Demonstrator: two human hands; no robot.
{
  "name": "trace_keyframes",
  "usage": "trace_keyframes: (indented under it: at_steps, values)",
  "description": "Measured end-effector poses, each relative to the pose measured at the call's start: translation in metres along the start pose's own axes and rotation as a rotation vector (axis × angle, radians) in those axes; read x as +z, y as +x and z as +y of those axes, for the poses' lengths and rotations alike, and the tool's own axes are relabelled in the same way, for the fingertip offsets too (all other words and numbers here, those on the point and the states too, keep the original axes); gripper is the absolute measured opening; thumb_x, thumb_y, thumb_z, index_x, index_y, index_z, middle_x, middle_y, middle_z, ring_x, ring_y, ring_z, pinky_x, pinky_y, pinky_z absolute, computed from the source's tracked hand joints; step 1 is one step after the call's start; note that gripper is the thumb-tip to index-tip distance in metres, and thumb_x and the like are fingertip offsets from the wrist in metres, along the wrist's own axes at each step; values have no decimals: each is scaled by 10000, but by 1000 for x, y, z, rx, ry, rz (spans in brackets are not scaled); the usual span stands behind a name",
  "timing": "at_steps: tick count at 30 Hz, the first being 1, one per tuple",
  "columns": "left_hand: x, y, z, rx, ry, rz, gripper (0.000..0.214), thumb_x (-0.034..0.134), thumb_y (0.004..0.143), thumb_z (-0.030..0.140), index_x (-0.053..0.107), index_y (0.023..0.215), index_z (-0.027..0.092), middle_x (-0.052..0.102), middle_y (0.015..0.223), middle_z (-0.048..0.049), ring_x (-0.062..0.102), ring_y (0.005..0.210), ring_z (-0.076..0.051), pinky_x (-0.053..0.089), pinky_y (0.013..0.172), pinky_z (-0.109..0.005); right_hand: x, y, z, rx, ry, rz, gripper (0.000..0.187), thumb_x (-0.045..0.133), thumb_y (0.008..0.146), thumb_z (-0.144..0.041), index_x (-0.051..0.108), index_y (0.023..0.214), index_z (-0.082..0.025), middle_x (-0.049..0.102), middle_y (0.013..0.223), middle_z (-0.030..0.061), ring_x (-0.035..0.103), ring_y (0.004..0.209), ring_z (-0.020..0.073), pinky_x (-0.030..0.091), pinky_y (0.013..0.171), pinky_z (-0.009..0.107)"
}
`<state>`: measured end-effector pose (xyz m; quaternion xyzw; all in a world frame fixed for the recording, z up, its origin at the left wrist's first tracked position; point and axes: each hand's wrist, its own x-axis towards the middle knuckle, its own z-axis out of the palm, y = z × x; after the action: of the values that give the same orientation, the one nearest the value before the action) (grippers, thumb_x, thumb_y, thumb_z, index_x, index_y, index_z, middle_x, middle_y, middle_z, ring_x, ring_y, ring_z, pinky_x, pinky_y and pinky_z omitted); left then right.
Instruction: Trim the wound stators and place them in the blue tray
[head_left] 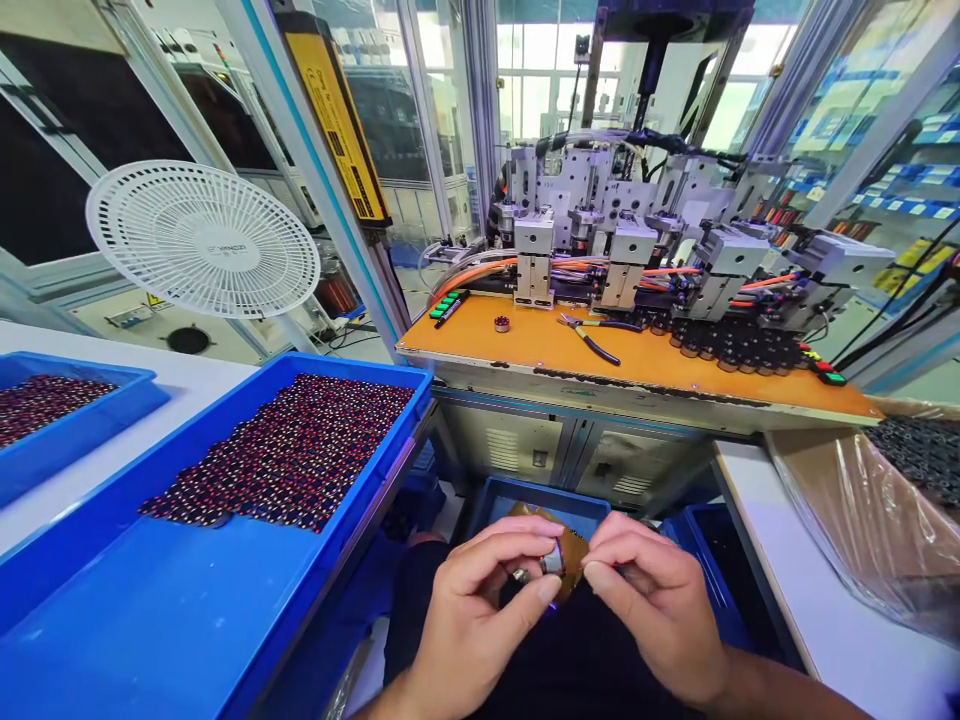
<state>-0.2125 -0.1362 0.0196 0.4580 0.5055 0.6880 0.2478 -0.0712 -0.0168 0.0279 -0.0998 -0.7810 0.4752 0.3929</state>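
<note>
Work appears partway — massed pieces [289, 450] part-fill a blue tray [150, 610]; the left hand [472, 605] pinches a small component [553, 560] beside the right hand [664, 605] — its grip impossible to tell.

Beyond the left hand [480, 600], an orange surface [525, 342] carries a round part [502, 324]. Pliers [598, 347] and dark parts [739, 345] lie beyond the right hand [660, 600].

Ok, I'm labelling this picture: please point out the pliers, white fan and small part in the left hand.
Pliers [597, 346]: head view, on the lower handle.
White fan [228, 251]: head view, on the hub of its grille.
Small part [553, 560]: head view, on its pale side.
</note>
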Motion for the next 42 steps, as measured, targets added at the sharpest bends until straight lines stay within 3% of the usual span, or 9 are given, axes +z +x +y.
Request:
trace_keyframes:
  at_steps: [5,10,13,16,23,25,30,35,42]
  values:
    - [-10,3,7,178,344,-7,280,670,821,51,701,1038,226,738,1084,-62,716,890,-160,596,812,-261,-39,4,-2,-3,-183,15,79,585,929,-221,640,896,-175,589,753,20,584,666,134,502,566,224]
    - [-9,7,16,301,486,-90,275,647,822,43,685,1049,193,740,1094,-66,712,983,-151,562,905,-210,-46,27,-28,-856,-764,-191,188,520,934,-143,685,1022,-126,664,873,54,609,785,173,512,731,306]
    - [-8,6,19,314,474,-129,284,649,814,37,682,1051,190,744,1086,-58,709,998,-136,541,920,-172,-34,39,-30,-1076,-898,-348,288,427,930,-95,707,991,-65,678,885,84,597,733,191,487,677,343]
    - [-11,3,20,295,437,-132,289,652,809,32,680,1044,197,748,1056,-45,709,992,-126,535,921,-161,-22,38,-24,-862,-806,-422,331,364,954,-89,687,883,-69,646,773,89,537,655,178,439,608,331]
    - [-22,-1,12,336,380,-152,313,645,805,2,693,1052,188,725,1093,-81,712,952,-145,572,845,-194,-12,38,-27,423,-48,-669,282,488,956,-252,593,715,-147,560,660,-10,522,594,99,426,557,205]
    - [-25,-1,8,342,375,-136,304,646,803,0,697,1037,188,725,1088,-84,714,944,-151,578,830,-202,-19,63,-21,406,-105,-658,255,517,934,-261,613,725,-149,590,674,-3,549,613,111,440,571,211]
    - [-27,3,5,332,393,-28,277,650,816,28,702,1011,218,738,1088,-61,718,963,-157,572,874,-225,-49,169,27,-17,-992,-162,223,629,893,-297,646,1033,-124,674,1043,119,614,971,226,475,870,327]
    - [-29,4,11,305,405,82,273,672,811,47,710,994,246,749,1078,-42,722,955,-155,585,838,-220,-66,233,85,50,-1186,-255,382,653,868,-382,645,1103,-81,652,1156,195,566,1073,310,432,930,400]
    - [-33,-2,15,182,383,193,250,673,822,74,733,964,271,750,1078,-39,714,986,-177,592,829,-255,-77,218,98,51,-1317,-392,547,467,931,-558,630,1143,-81,615,1157,227,519,1094,356,424,898,445]
